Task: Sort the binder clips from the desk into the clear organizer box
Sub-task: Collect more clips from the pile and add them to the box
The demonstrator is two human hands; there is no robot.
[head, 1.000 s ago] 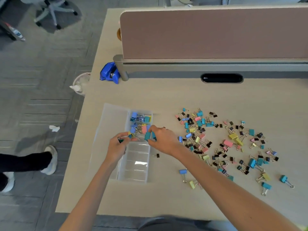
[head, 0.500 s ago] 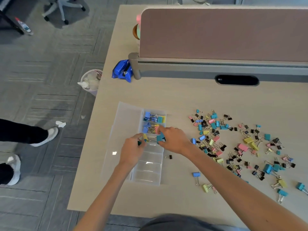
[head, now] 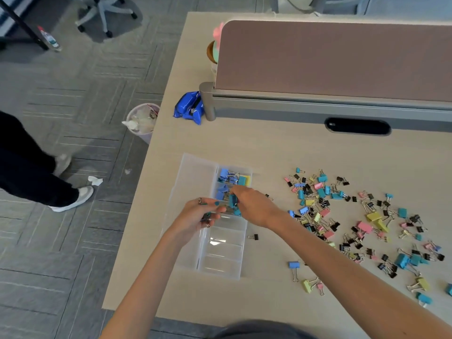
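The clear organizer box [head: 221, 264] lies open on the desk's left part, its lid folded out to the left. Its far compartments hold blue, teal and yellow binder clips [head: 232, 178]. My left hand [head: 199, 217] hovers over the box's middle and holds small clips in curled fingers. My right hand [head: 254, 207] meets it from the right and pinches a teal binder clip [head: 232, 200] above the box. A large scatter of coloured and black binder clips [head: 362, 223] covers the desk to the right.
A pink-brown divider panel [head: 337, 59] on a grey rail blocks the desk's far side. A blue packet [head: 189, 107] lies at its left end. A bin [head: 143, 121] and a person's legs [head: 36, 177] are on the floor at left. A lone black clip [head: 254, 237] sits beside the box.
The camera view shifted left, so the desk sits further right in frame. Both hands stay together over the box's middle. The person on the floor has stepped further into view.
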